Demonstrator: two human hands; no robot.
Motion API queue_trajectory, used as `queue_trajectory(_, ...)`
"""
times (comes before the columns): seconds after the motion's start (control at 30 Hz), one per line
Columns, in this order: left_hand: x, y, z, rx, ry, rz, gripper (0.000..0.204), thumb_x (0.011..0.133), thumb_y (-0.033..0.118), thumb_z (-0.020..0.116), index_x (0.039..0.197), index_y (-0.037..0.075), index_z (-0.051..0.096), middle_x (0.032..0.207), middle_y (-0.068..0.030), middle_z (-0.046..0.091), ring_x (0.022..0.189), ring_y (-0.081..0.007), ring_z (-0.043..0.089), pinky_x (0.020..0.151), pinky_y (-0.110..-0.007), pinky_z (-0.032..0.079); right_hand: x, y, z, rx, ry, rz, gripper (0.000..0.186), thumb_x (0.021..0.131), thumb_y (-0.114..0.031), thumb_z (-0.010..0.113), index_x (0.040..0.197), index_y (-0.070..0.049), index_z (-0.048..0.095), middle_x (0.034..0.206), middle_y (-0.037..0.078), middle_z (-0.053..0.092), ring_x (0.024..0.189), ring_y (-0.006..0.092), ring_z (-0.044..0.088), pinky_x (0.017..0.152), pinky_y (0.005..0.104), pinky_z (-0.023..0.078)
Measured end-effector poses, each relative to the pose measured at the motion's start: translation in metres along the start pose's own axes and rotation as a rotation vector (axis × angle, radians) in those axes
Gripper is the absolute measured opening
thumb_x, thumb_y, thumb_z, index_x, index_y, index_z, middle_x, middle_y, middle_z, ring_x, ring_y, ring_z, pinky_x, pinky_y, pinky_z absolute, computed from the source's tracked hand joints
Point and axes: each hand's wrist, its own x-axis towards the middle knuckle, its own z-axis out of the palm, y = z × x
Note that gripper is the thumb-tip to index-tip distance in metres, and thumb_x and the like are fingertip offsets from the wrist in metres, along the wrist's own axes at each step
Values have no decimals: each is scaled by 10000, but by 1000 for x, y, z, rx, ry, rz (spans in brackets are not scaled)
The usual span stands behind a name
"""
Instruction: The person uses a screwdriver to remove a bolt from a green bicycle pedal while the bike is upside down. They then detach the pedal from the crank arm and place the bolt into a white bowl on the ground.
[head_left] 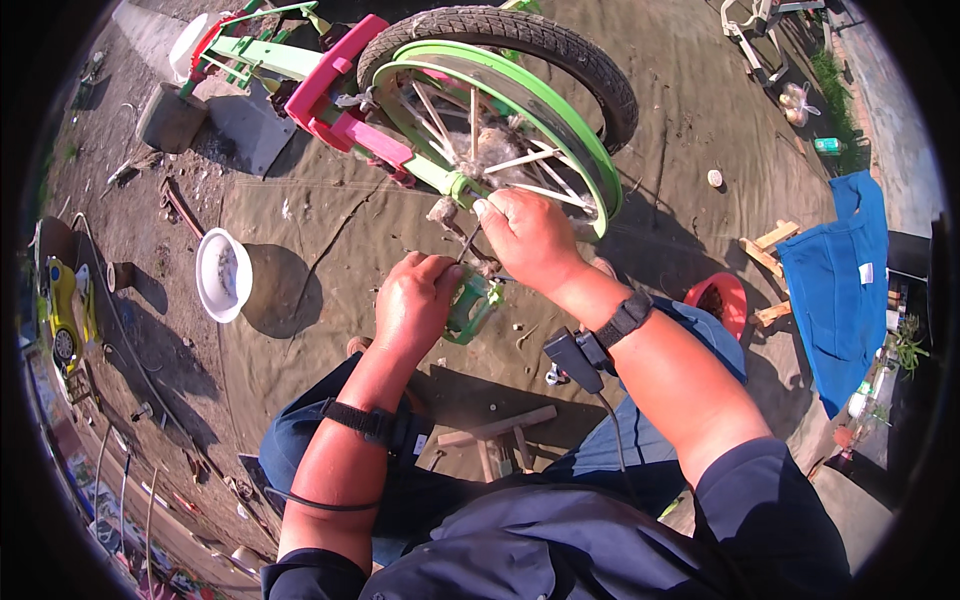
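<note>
A small bicycle with a green-and-pink frame [345, 130] lies in front of me. Its wheel has a green rim [590, 165], pale spokes and grey fluff round the hub; a black tyre [610, 85] curves along the far side. My right hand [525, 235] is closed beside the green fork end, its thumb toward the axle. My left hand [415, 298] is pinched, lower and to the left. A thin dark rod [468, 244] runs between the two hands, its ends hidden in the fingers. Just below them stands a clear green container [468, 318].
A white bowl [224, 275] stands left on the brown ground sheet, a red basin [722, 300] right. Blue cloth [838, 290] hangs over a wooden stand at far right. A wooden stool [497, 432] is between my legs. A yellow toy car [68, 315] lies far left.
</note>
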Motion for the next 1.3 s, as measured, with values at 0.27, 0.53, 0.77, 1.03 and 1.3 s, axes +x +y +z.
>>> queue_trajectory(0.27,-4,8,-4,160,19,53,130,862,165,654,923,56,689,887,-129,634,824,-340,635,717,-413,508,0,3,-1,66,2,-33,255,926,-203,550,745,-25,574,728,187,600,728,406,589,645,486,460)
queue_trajectory(0.53,-2,5,-4,228,-8,54,126,862,165,638,941,72,671,892,-123,629,821,-344,636,701,-428,509,-2,4,2,39,20,-66,234,929,-184,555,757,-26,564,728,182,596,730,400,583,649,474,457)
queue_trajectory(0.77,-1,7,-9,257,-69,86,118,860,171,637,919,73,666,891,-115,629,825,-342,637,703,-432,511,-1,6,1,93,14,-56,235,930,-178,561,753,-24,556,732,184,590,734,399,581,646,465,451)
queue_trajectory(1.03,1,7,-8,226,-77,90,127,855,189,641,896,71,661,887,-114,629,824,-339,637,704,-434,511,-3,6,1,69,12,-52,240,927,-171,560,740,-24,533,711,175,567,719,395,571,635,464,443)
queue_trajectory(1.3,-7,15,-17,187,1,115,130,841,163,654,907,52,674,867,-120,629,784,-342,637,685,-427,514,-5,7,-1,194,19,28,261,944,-207,544,766,-17,552,690,180,563,702,410,562,620,450,438)
